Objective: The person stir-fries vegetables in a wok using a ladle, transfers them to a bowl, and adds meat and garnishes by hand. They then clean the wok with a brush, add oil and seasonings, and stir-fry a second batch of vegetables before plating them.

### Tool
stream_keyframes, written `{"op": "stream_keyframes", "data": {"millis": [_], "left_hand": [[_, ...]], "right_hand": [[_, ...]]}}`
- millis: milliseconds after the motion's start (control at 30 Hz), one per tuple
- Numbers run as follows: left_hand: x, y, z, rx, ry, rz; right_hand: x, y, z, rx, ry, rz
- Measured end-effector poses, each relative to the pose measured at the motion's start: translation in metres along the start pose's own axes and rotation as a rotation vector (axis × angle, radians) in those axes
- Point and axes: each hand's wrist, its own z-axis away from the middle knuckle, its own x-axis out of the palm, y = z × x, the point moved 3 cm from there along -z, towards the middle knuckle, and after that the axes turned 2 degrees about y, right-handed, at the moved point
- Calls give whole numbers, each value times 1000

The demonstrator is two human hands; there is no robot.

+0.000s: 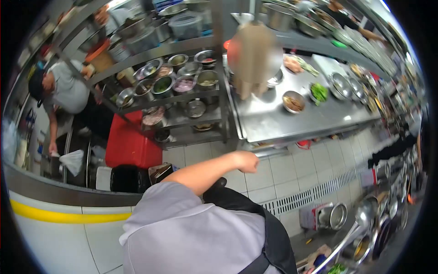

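My left hand (246,162) is held out at the end of a bare forearm, with its fingers curled into a fist. Nothing shows sticking out of it. Beneath it lies the tiled floor (258,178), and the front edge of a steel table (273,128) is the nearest thing above it in the view. A grey sleeve (157,205) and a black apron (278,237) cover my upper body. My right hand is outside the view.
Bowls of ingredients fill a steel rack (223,114); a red bin (132,141) stands below. On the table are greens (319,92) and a bowl of brown food (293,101). A blurred tan object (253,59) hangs above. Ladles (365,212) lie right; a co-worker (70,86) stands left.
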Motion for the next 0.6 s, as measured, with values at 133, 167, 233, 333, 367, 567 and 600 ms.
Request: {"op": "stream_keyframes", "data": {"millis": [133,167,233,333,367,567,600], "left_hand": [[-81,-140,97,-414,151,-13],[-97,-182,128,-613,202,37],[-133,-254,196,-798,346,-60],[-178,-363,282,-1135,709,46],[-197,-375,300,-1200,845,37],[-231,-560,307,-1005,1205,-208],[-237,-549,297,-1010,1208,-196]], "right_hand": [[85,-24,-14,77,-261,178],[109,-29,-16,93,-316,222],[158,-38,-19,127,-416,308],[228,-52,-20,169,-552,431],[250,-56,-19,182,-592,468],[365,-71,-8,212,-770,650],[378,-73,-6,211,-789,670]]}}
